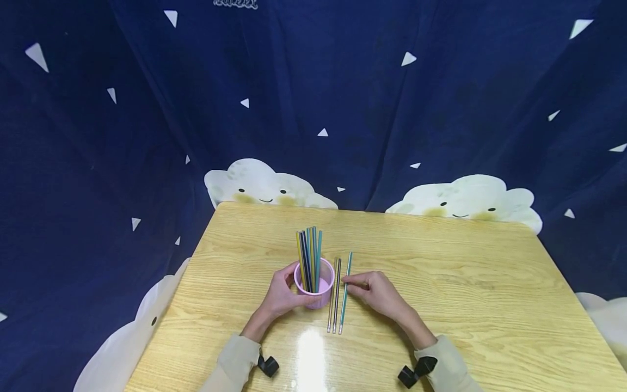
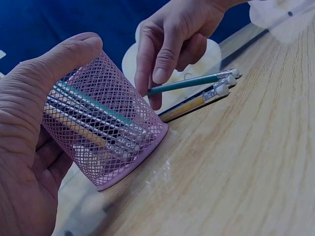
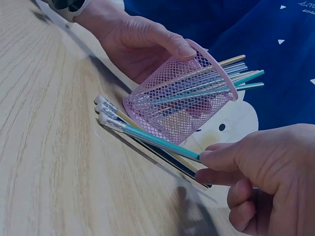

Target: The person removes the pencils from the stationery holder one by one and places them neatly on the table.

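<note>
My left hand grips a pink mesh pencil cup round its side, the thumb over the rim in the left wrist view. Several pencils in yellow, dark and teal lean inside it, eraser ends down. To the cup's right, a yellow pencil and a dark pencil lie side by side on the table. A teal pencil runs along their right side, pinched between the thumb and fingers of my right hand. The white erasers of these three point towards me.
The light wood table ends at a dark blue curtain printed with white triangles and smiling clouds. Black straps with small mounts sit on both wrists. Glare shines off the tabletop in front of the cup.
</note>
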Demonstrator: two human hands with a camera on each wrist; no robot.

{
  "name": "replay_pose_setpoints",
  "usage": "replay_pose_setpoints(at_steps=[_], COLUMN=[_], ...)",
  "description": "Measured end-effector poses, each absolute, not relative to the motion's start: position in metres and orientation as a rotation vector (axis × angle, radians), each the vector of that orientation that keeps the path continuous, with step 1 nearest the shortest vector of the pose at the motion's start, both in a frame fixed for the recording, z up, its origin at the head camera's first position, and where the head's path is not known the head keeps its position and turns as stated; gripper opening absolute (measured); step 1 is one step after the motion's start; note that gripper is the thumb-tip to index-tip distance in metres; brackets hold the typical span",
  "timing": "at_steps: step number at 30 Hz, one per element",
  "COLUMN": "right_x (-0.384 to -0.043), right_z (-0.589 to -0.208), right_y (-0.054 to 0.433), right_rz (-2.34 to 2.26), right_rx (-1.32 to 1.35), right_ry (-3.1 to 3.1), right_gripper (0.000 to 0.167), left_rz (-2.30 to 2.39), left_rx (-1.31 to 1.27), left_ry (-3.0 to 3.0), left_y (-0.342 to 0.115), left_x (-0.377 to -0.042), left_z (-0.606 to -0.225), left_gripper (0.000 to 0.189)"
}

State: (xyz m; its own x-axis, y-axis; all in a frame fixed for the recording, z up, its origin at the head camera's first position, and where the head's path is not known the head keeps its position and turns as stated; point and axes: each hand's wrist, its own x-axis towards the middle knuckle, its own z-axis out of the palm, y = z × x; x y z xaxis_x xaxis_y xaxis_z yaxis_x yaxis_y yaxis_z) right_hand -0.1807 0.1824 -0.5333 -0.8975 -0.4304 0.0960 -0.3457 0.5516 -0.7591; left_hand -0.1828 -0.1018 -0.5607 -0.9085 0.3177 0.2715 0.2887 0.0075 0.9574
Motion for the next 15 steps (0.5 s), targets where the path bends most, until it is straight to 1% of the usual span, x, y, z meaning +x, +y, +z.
replay_pose_setpoints(at_steps=[10, 15], right_x=[-0.1792, -0.1784], right_z=[-0.5309, -0.5304], right_y=[0.1819, 0.1815], right_rz=[-1.209, -1.191], right_rx=[-0.65, -0.671], right_ry=[2.683, 2.692], right_gripper=[0.026, 0.026], left_rz=[2.1, 2.091], left_rx=[0.654, 0.675], left_ry=[2.206, 2.233], left_y=[-0.1014, -0.1019], left_x=[-0.1822, -0.1824], left_z=[-0.5599, -0.5607], left_gripper=[0.083, 0.08])
